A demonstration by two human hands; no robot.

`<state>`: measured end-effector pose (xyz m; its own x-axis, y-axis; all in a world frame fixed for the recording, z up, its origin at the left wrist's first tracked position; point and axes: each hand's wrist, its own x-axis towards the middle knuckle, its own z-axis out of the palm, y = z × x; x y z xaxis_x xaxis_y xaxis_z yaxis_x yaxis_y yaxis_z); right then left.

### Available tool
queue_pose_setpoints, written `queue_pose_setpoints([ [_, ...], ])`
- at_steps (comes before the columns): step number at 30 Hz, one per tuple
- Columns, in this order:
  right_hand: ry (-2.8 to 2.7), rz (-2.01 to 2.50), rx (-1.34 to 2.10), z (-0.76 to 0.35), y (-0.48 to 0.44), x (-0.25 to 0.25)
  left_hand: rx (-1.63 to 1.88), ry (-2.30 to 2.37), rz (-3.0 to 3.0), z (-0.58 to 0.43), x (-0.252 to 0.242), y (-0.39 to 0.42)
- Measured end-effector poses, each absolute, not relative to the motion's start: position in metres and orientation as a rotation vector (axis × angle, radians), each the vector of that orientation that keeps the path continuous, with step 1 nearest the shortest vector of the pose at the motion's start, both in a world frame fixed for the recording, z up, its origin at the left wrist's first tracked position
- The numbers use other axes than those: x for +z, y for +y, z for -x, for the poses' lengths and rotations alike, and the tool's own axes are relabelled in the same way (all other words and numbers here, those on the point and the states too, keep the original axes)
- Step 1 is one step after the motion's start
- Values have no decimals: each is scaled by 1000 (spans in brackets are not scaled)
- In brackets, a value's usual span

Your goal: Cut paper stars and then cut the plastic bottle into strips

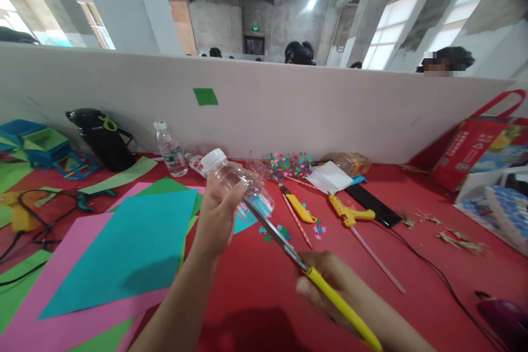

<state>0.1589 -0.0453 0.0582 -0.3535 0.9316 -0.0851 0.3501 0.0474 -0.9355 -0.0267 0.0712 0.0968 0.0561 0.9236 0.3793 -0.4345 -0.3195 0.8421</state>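
Note:
My left hand (218,217) is wrapped round a clear plastic bottle (259,198) with a white cap, tilted above the red table. My right hand (322,280) grips a pair of scissors (280,239) with yellow handles. The scissor blades point up and left, and their tips reach the bottle's side beside my left thumb. Whether the tips have gone into the plastic I cannot tell. Just past the bottle lie star-shaped sequins (289,166), a yellow utility knife (301,209) and a patterned pink stick (297,219).
Coloured paper sheets (124,253) cover the left of the red table (247,297). A black flask (105,143) and a water bottle (171,151) stand by the white partition (264,110). On the right are a yellow glue gun (350,213), its cable, and a red bag (466,148).

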Motion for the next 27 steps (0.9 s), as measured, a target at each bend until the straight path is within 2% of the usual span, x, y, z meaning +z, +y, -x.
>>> queue_pose_setpoints([
  [12, -1670, 1299, 1400, -149, -45, 64, 1505, 576, -1220, 26, 96, 67],
  [27, -1697, 1290, 1323, -147, -44, 64, 1461, 607, -1323, 21, 91, 65],
])
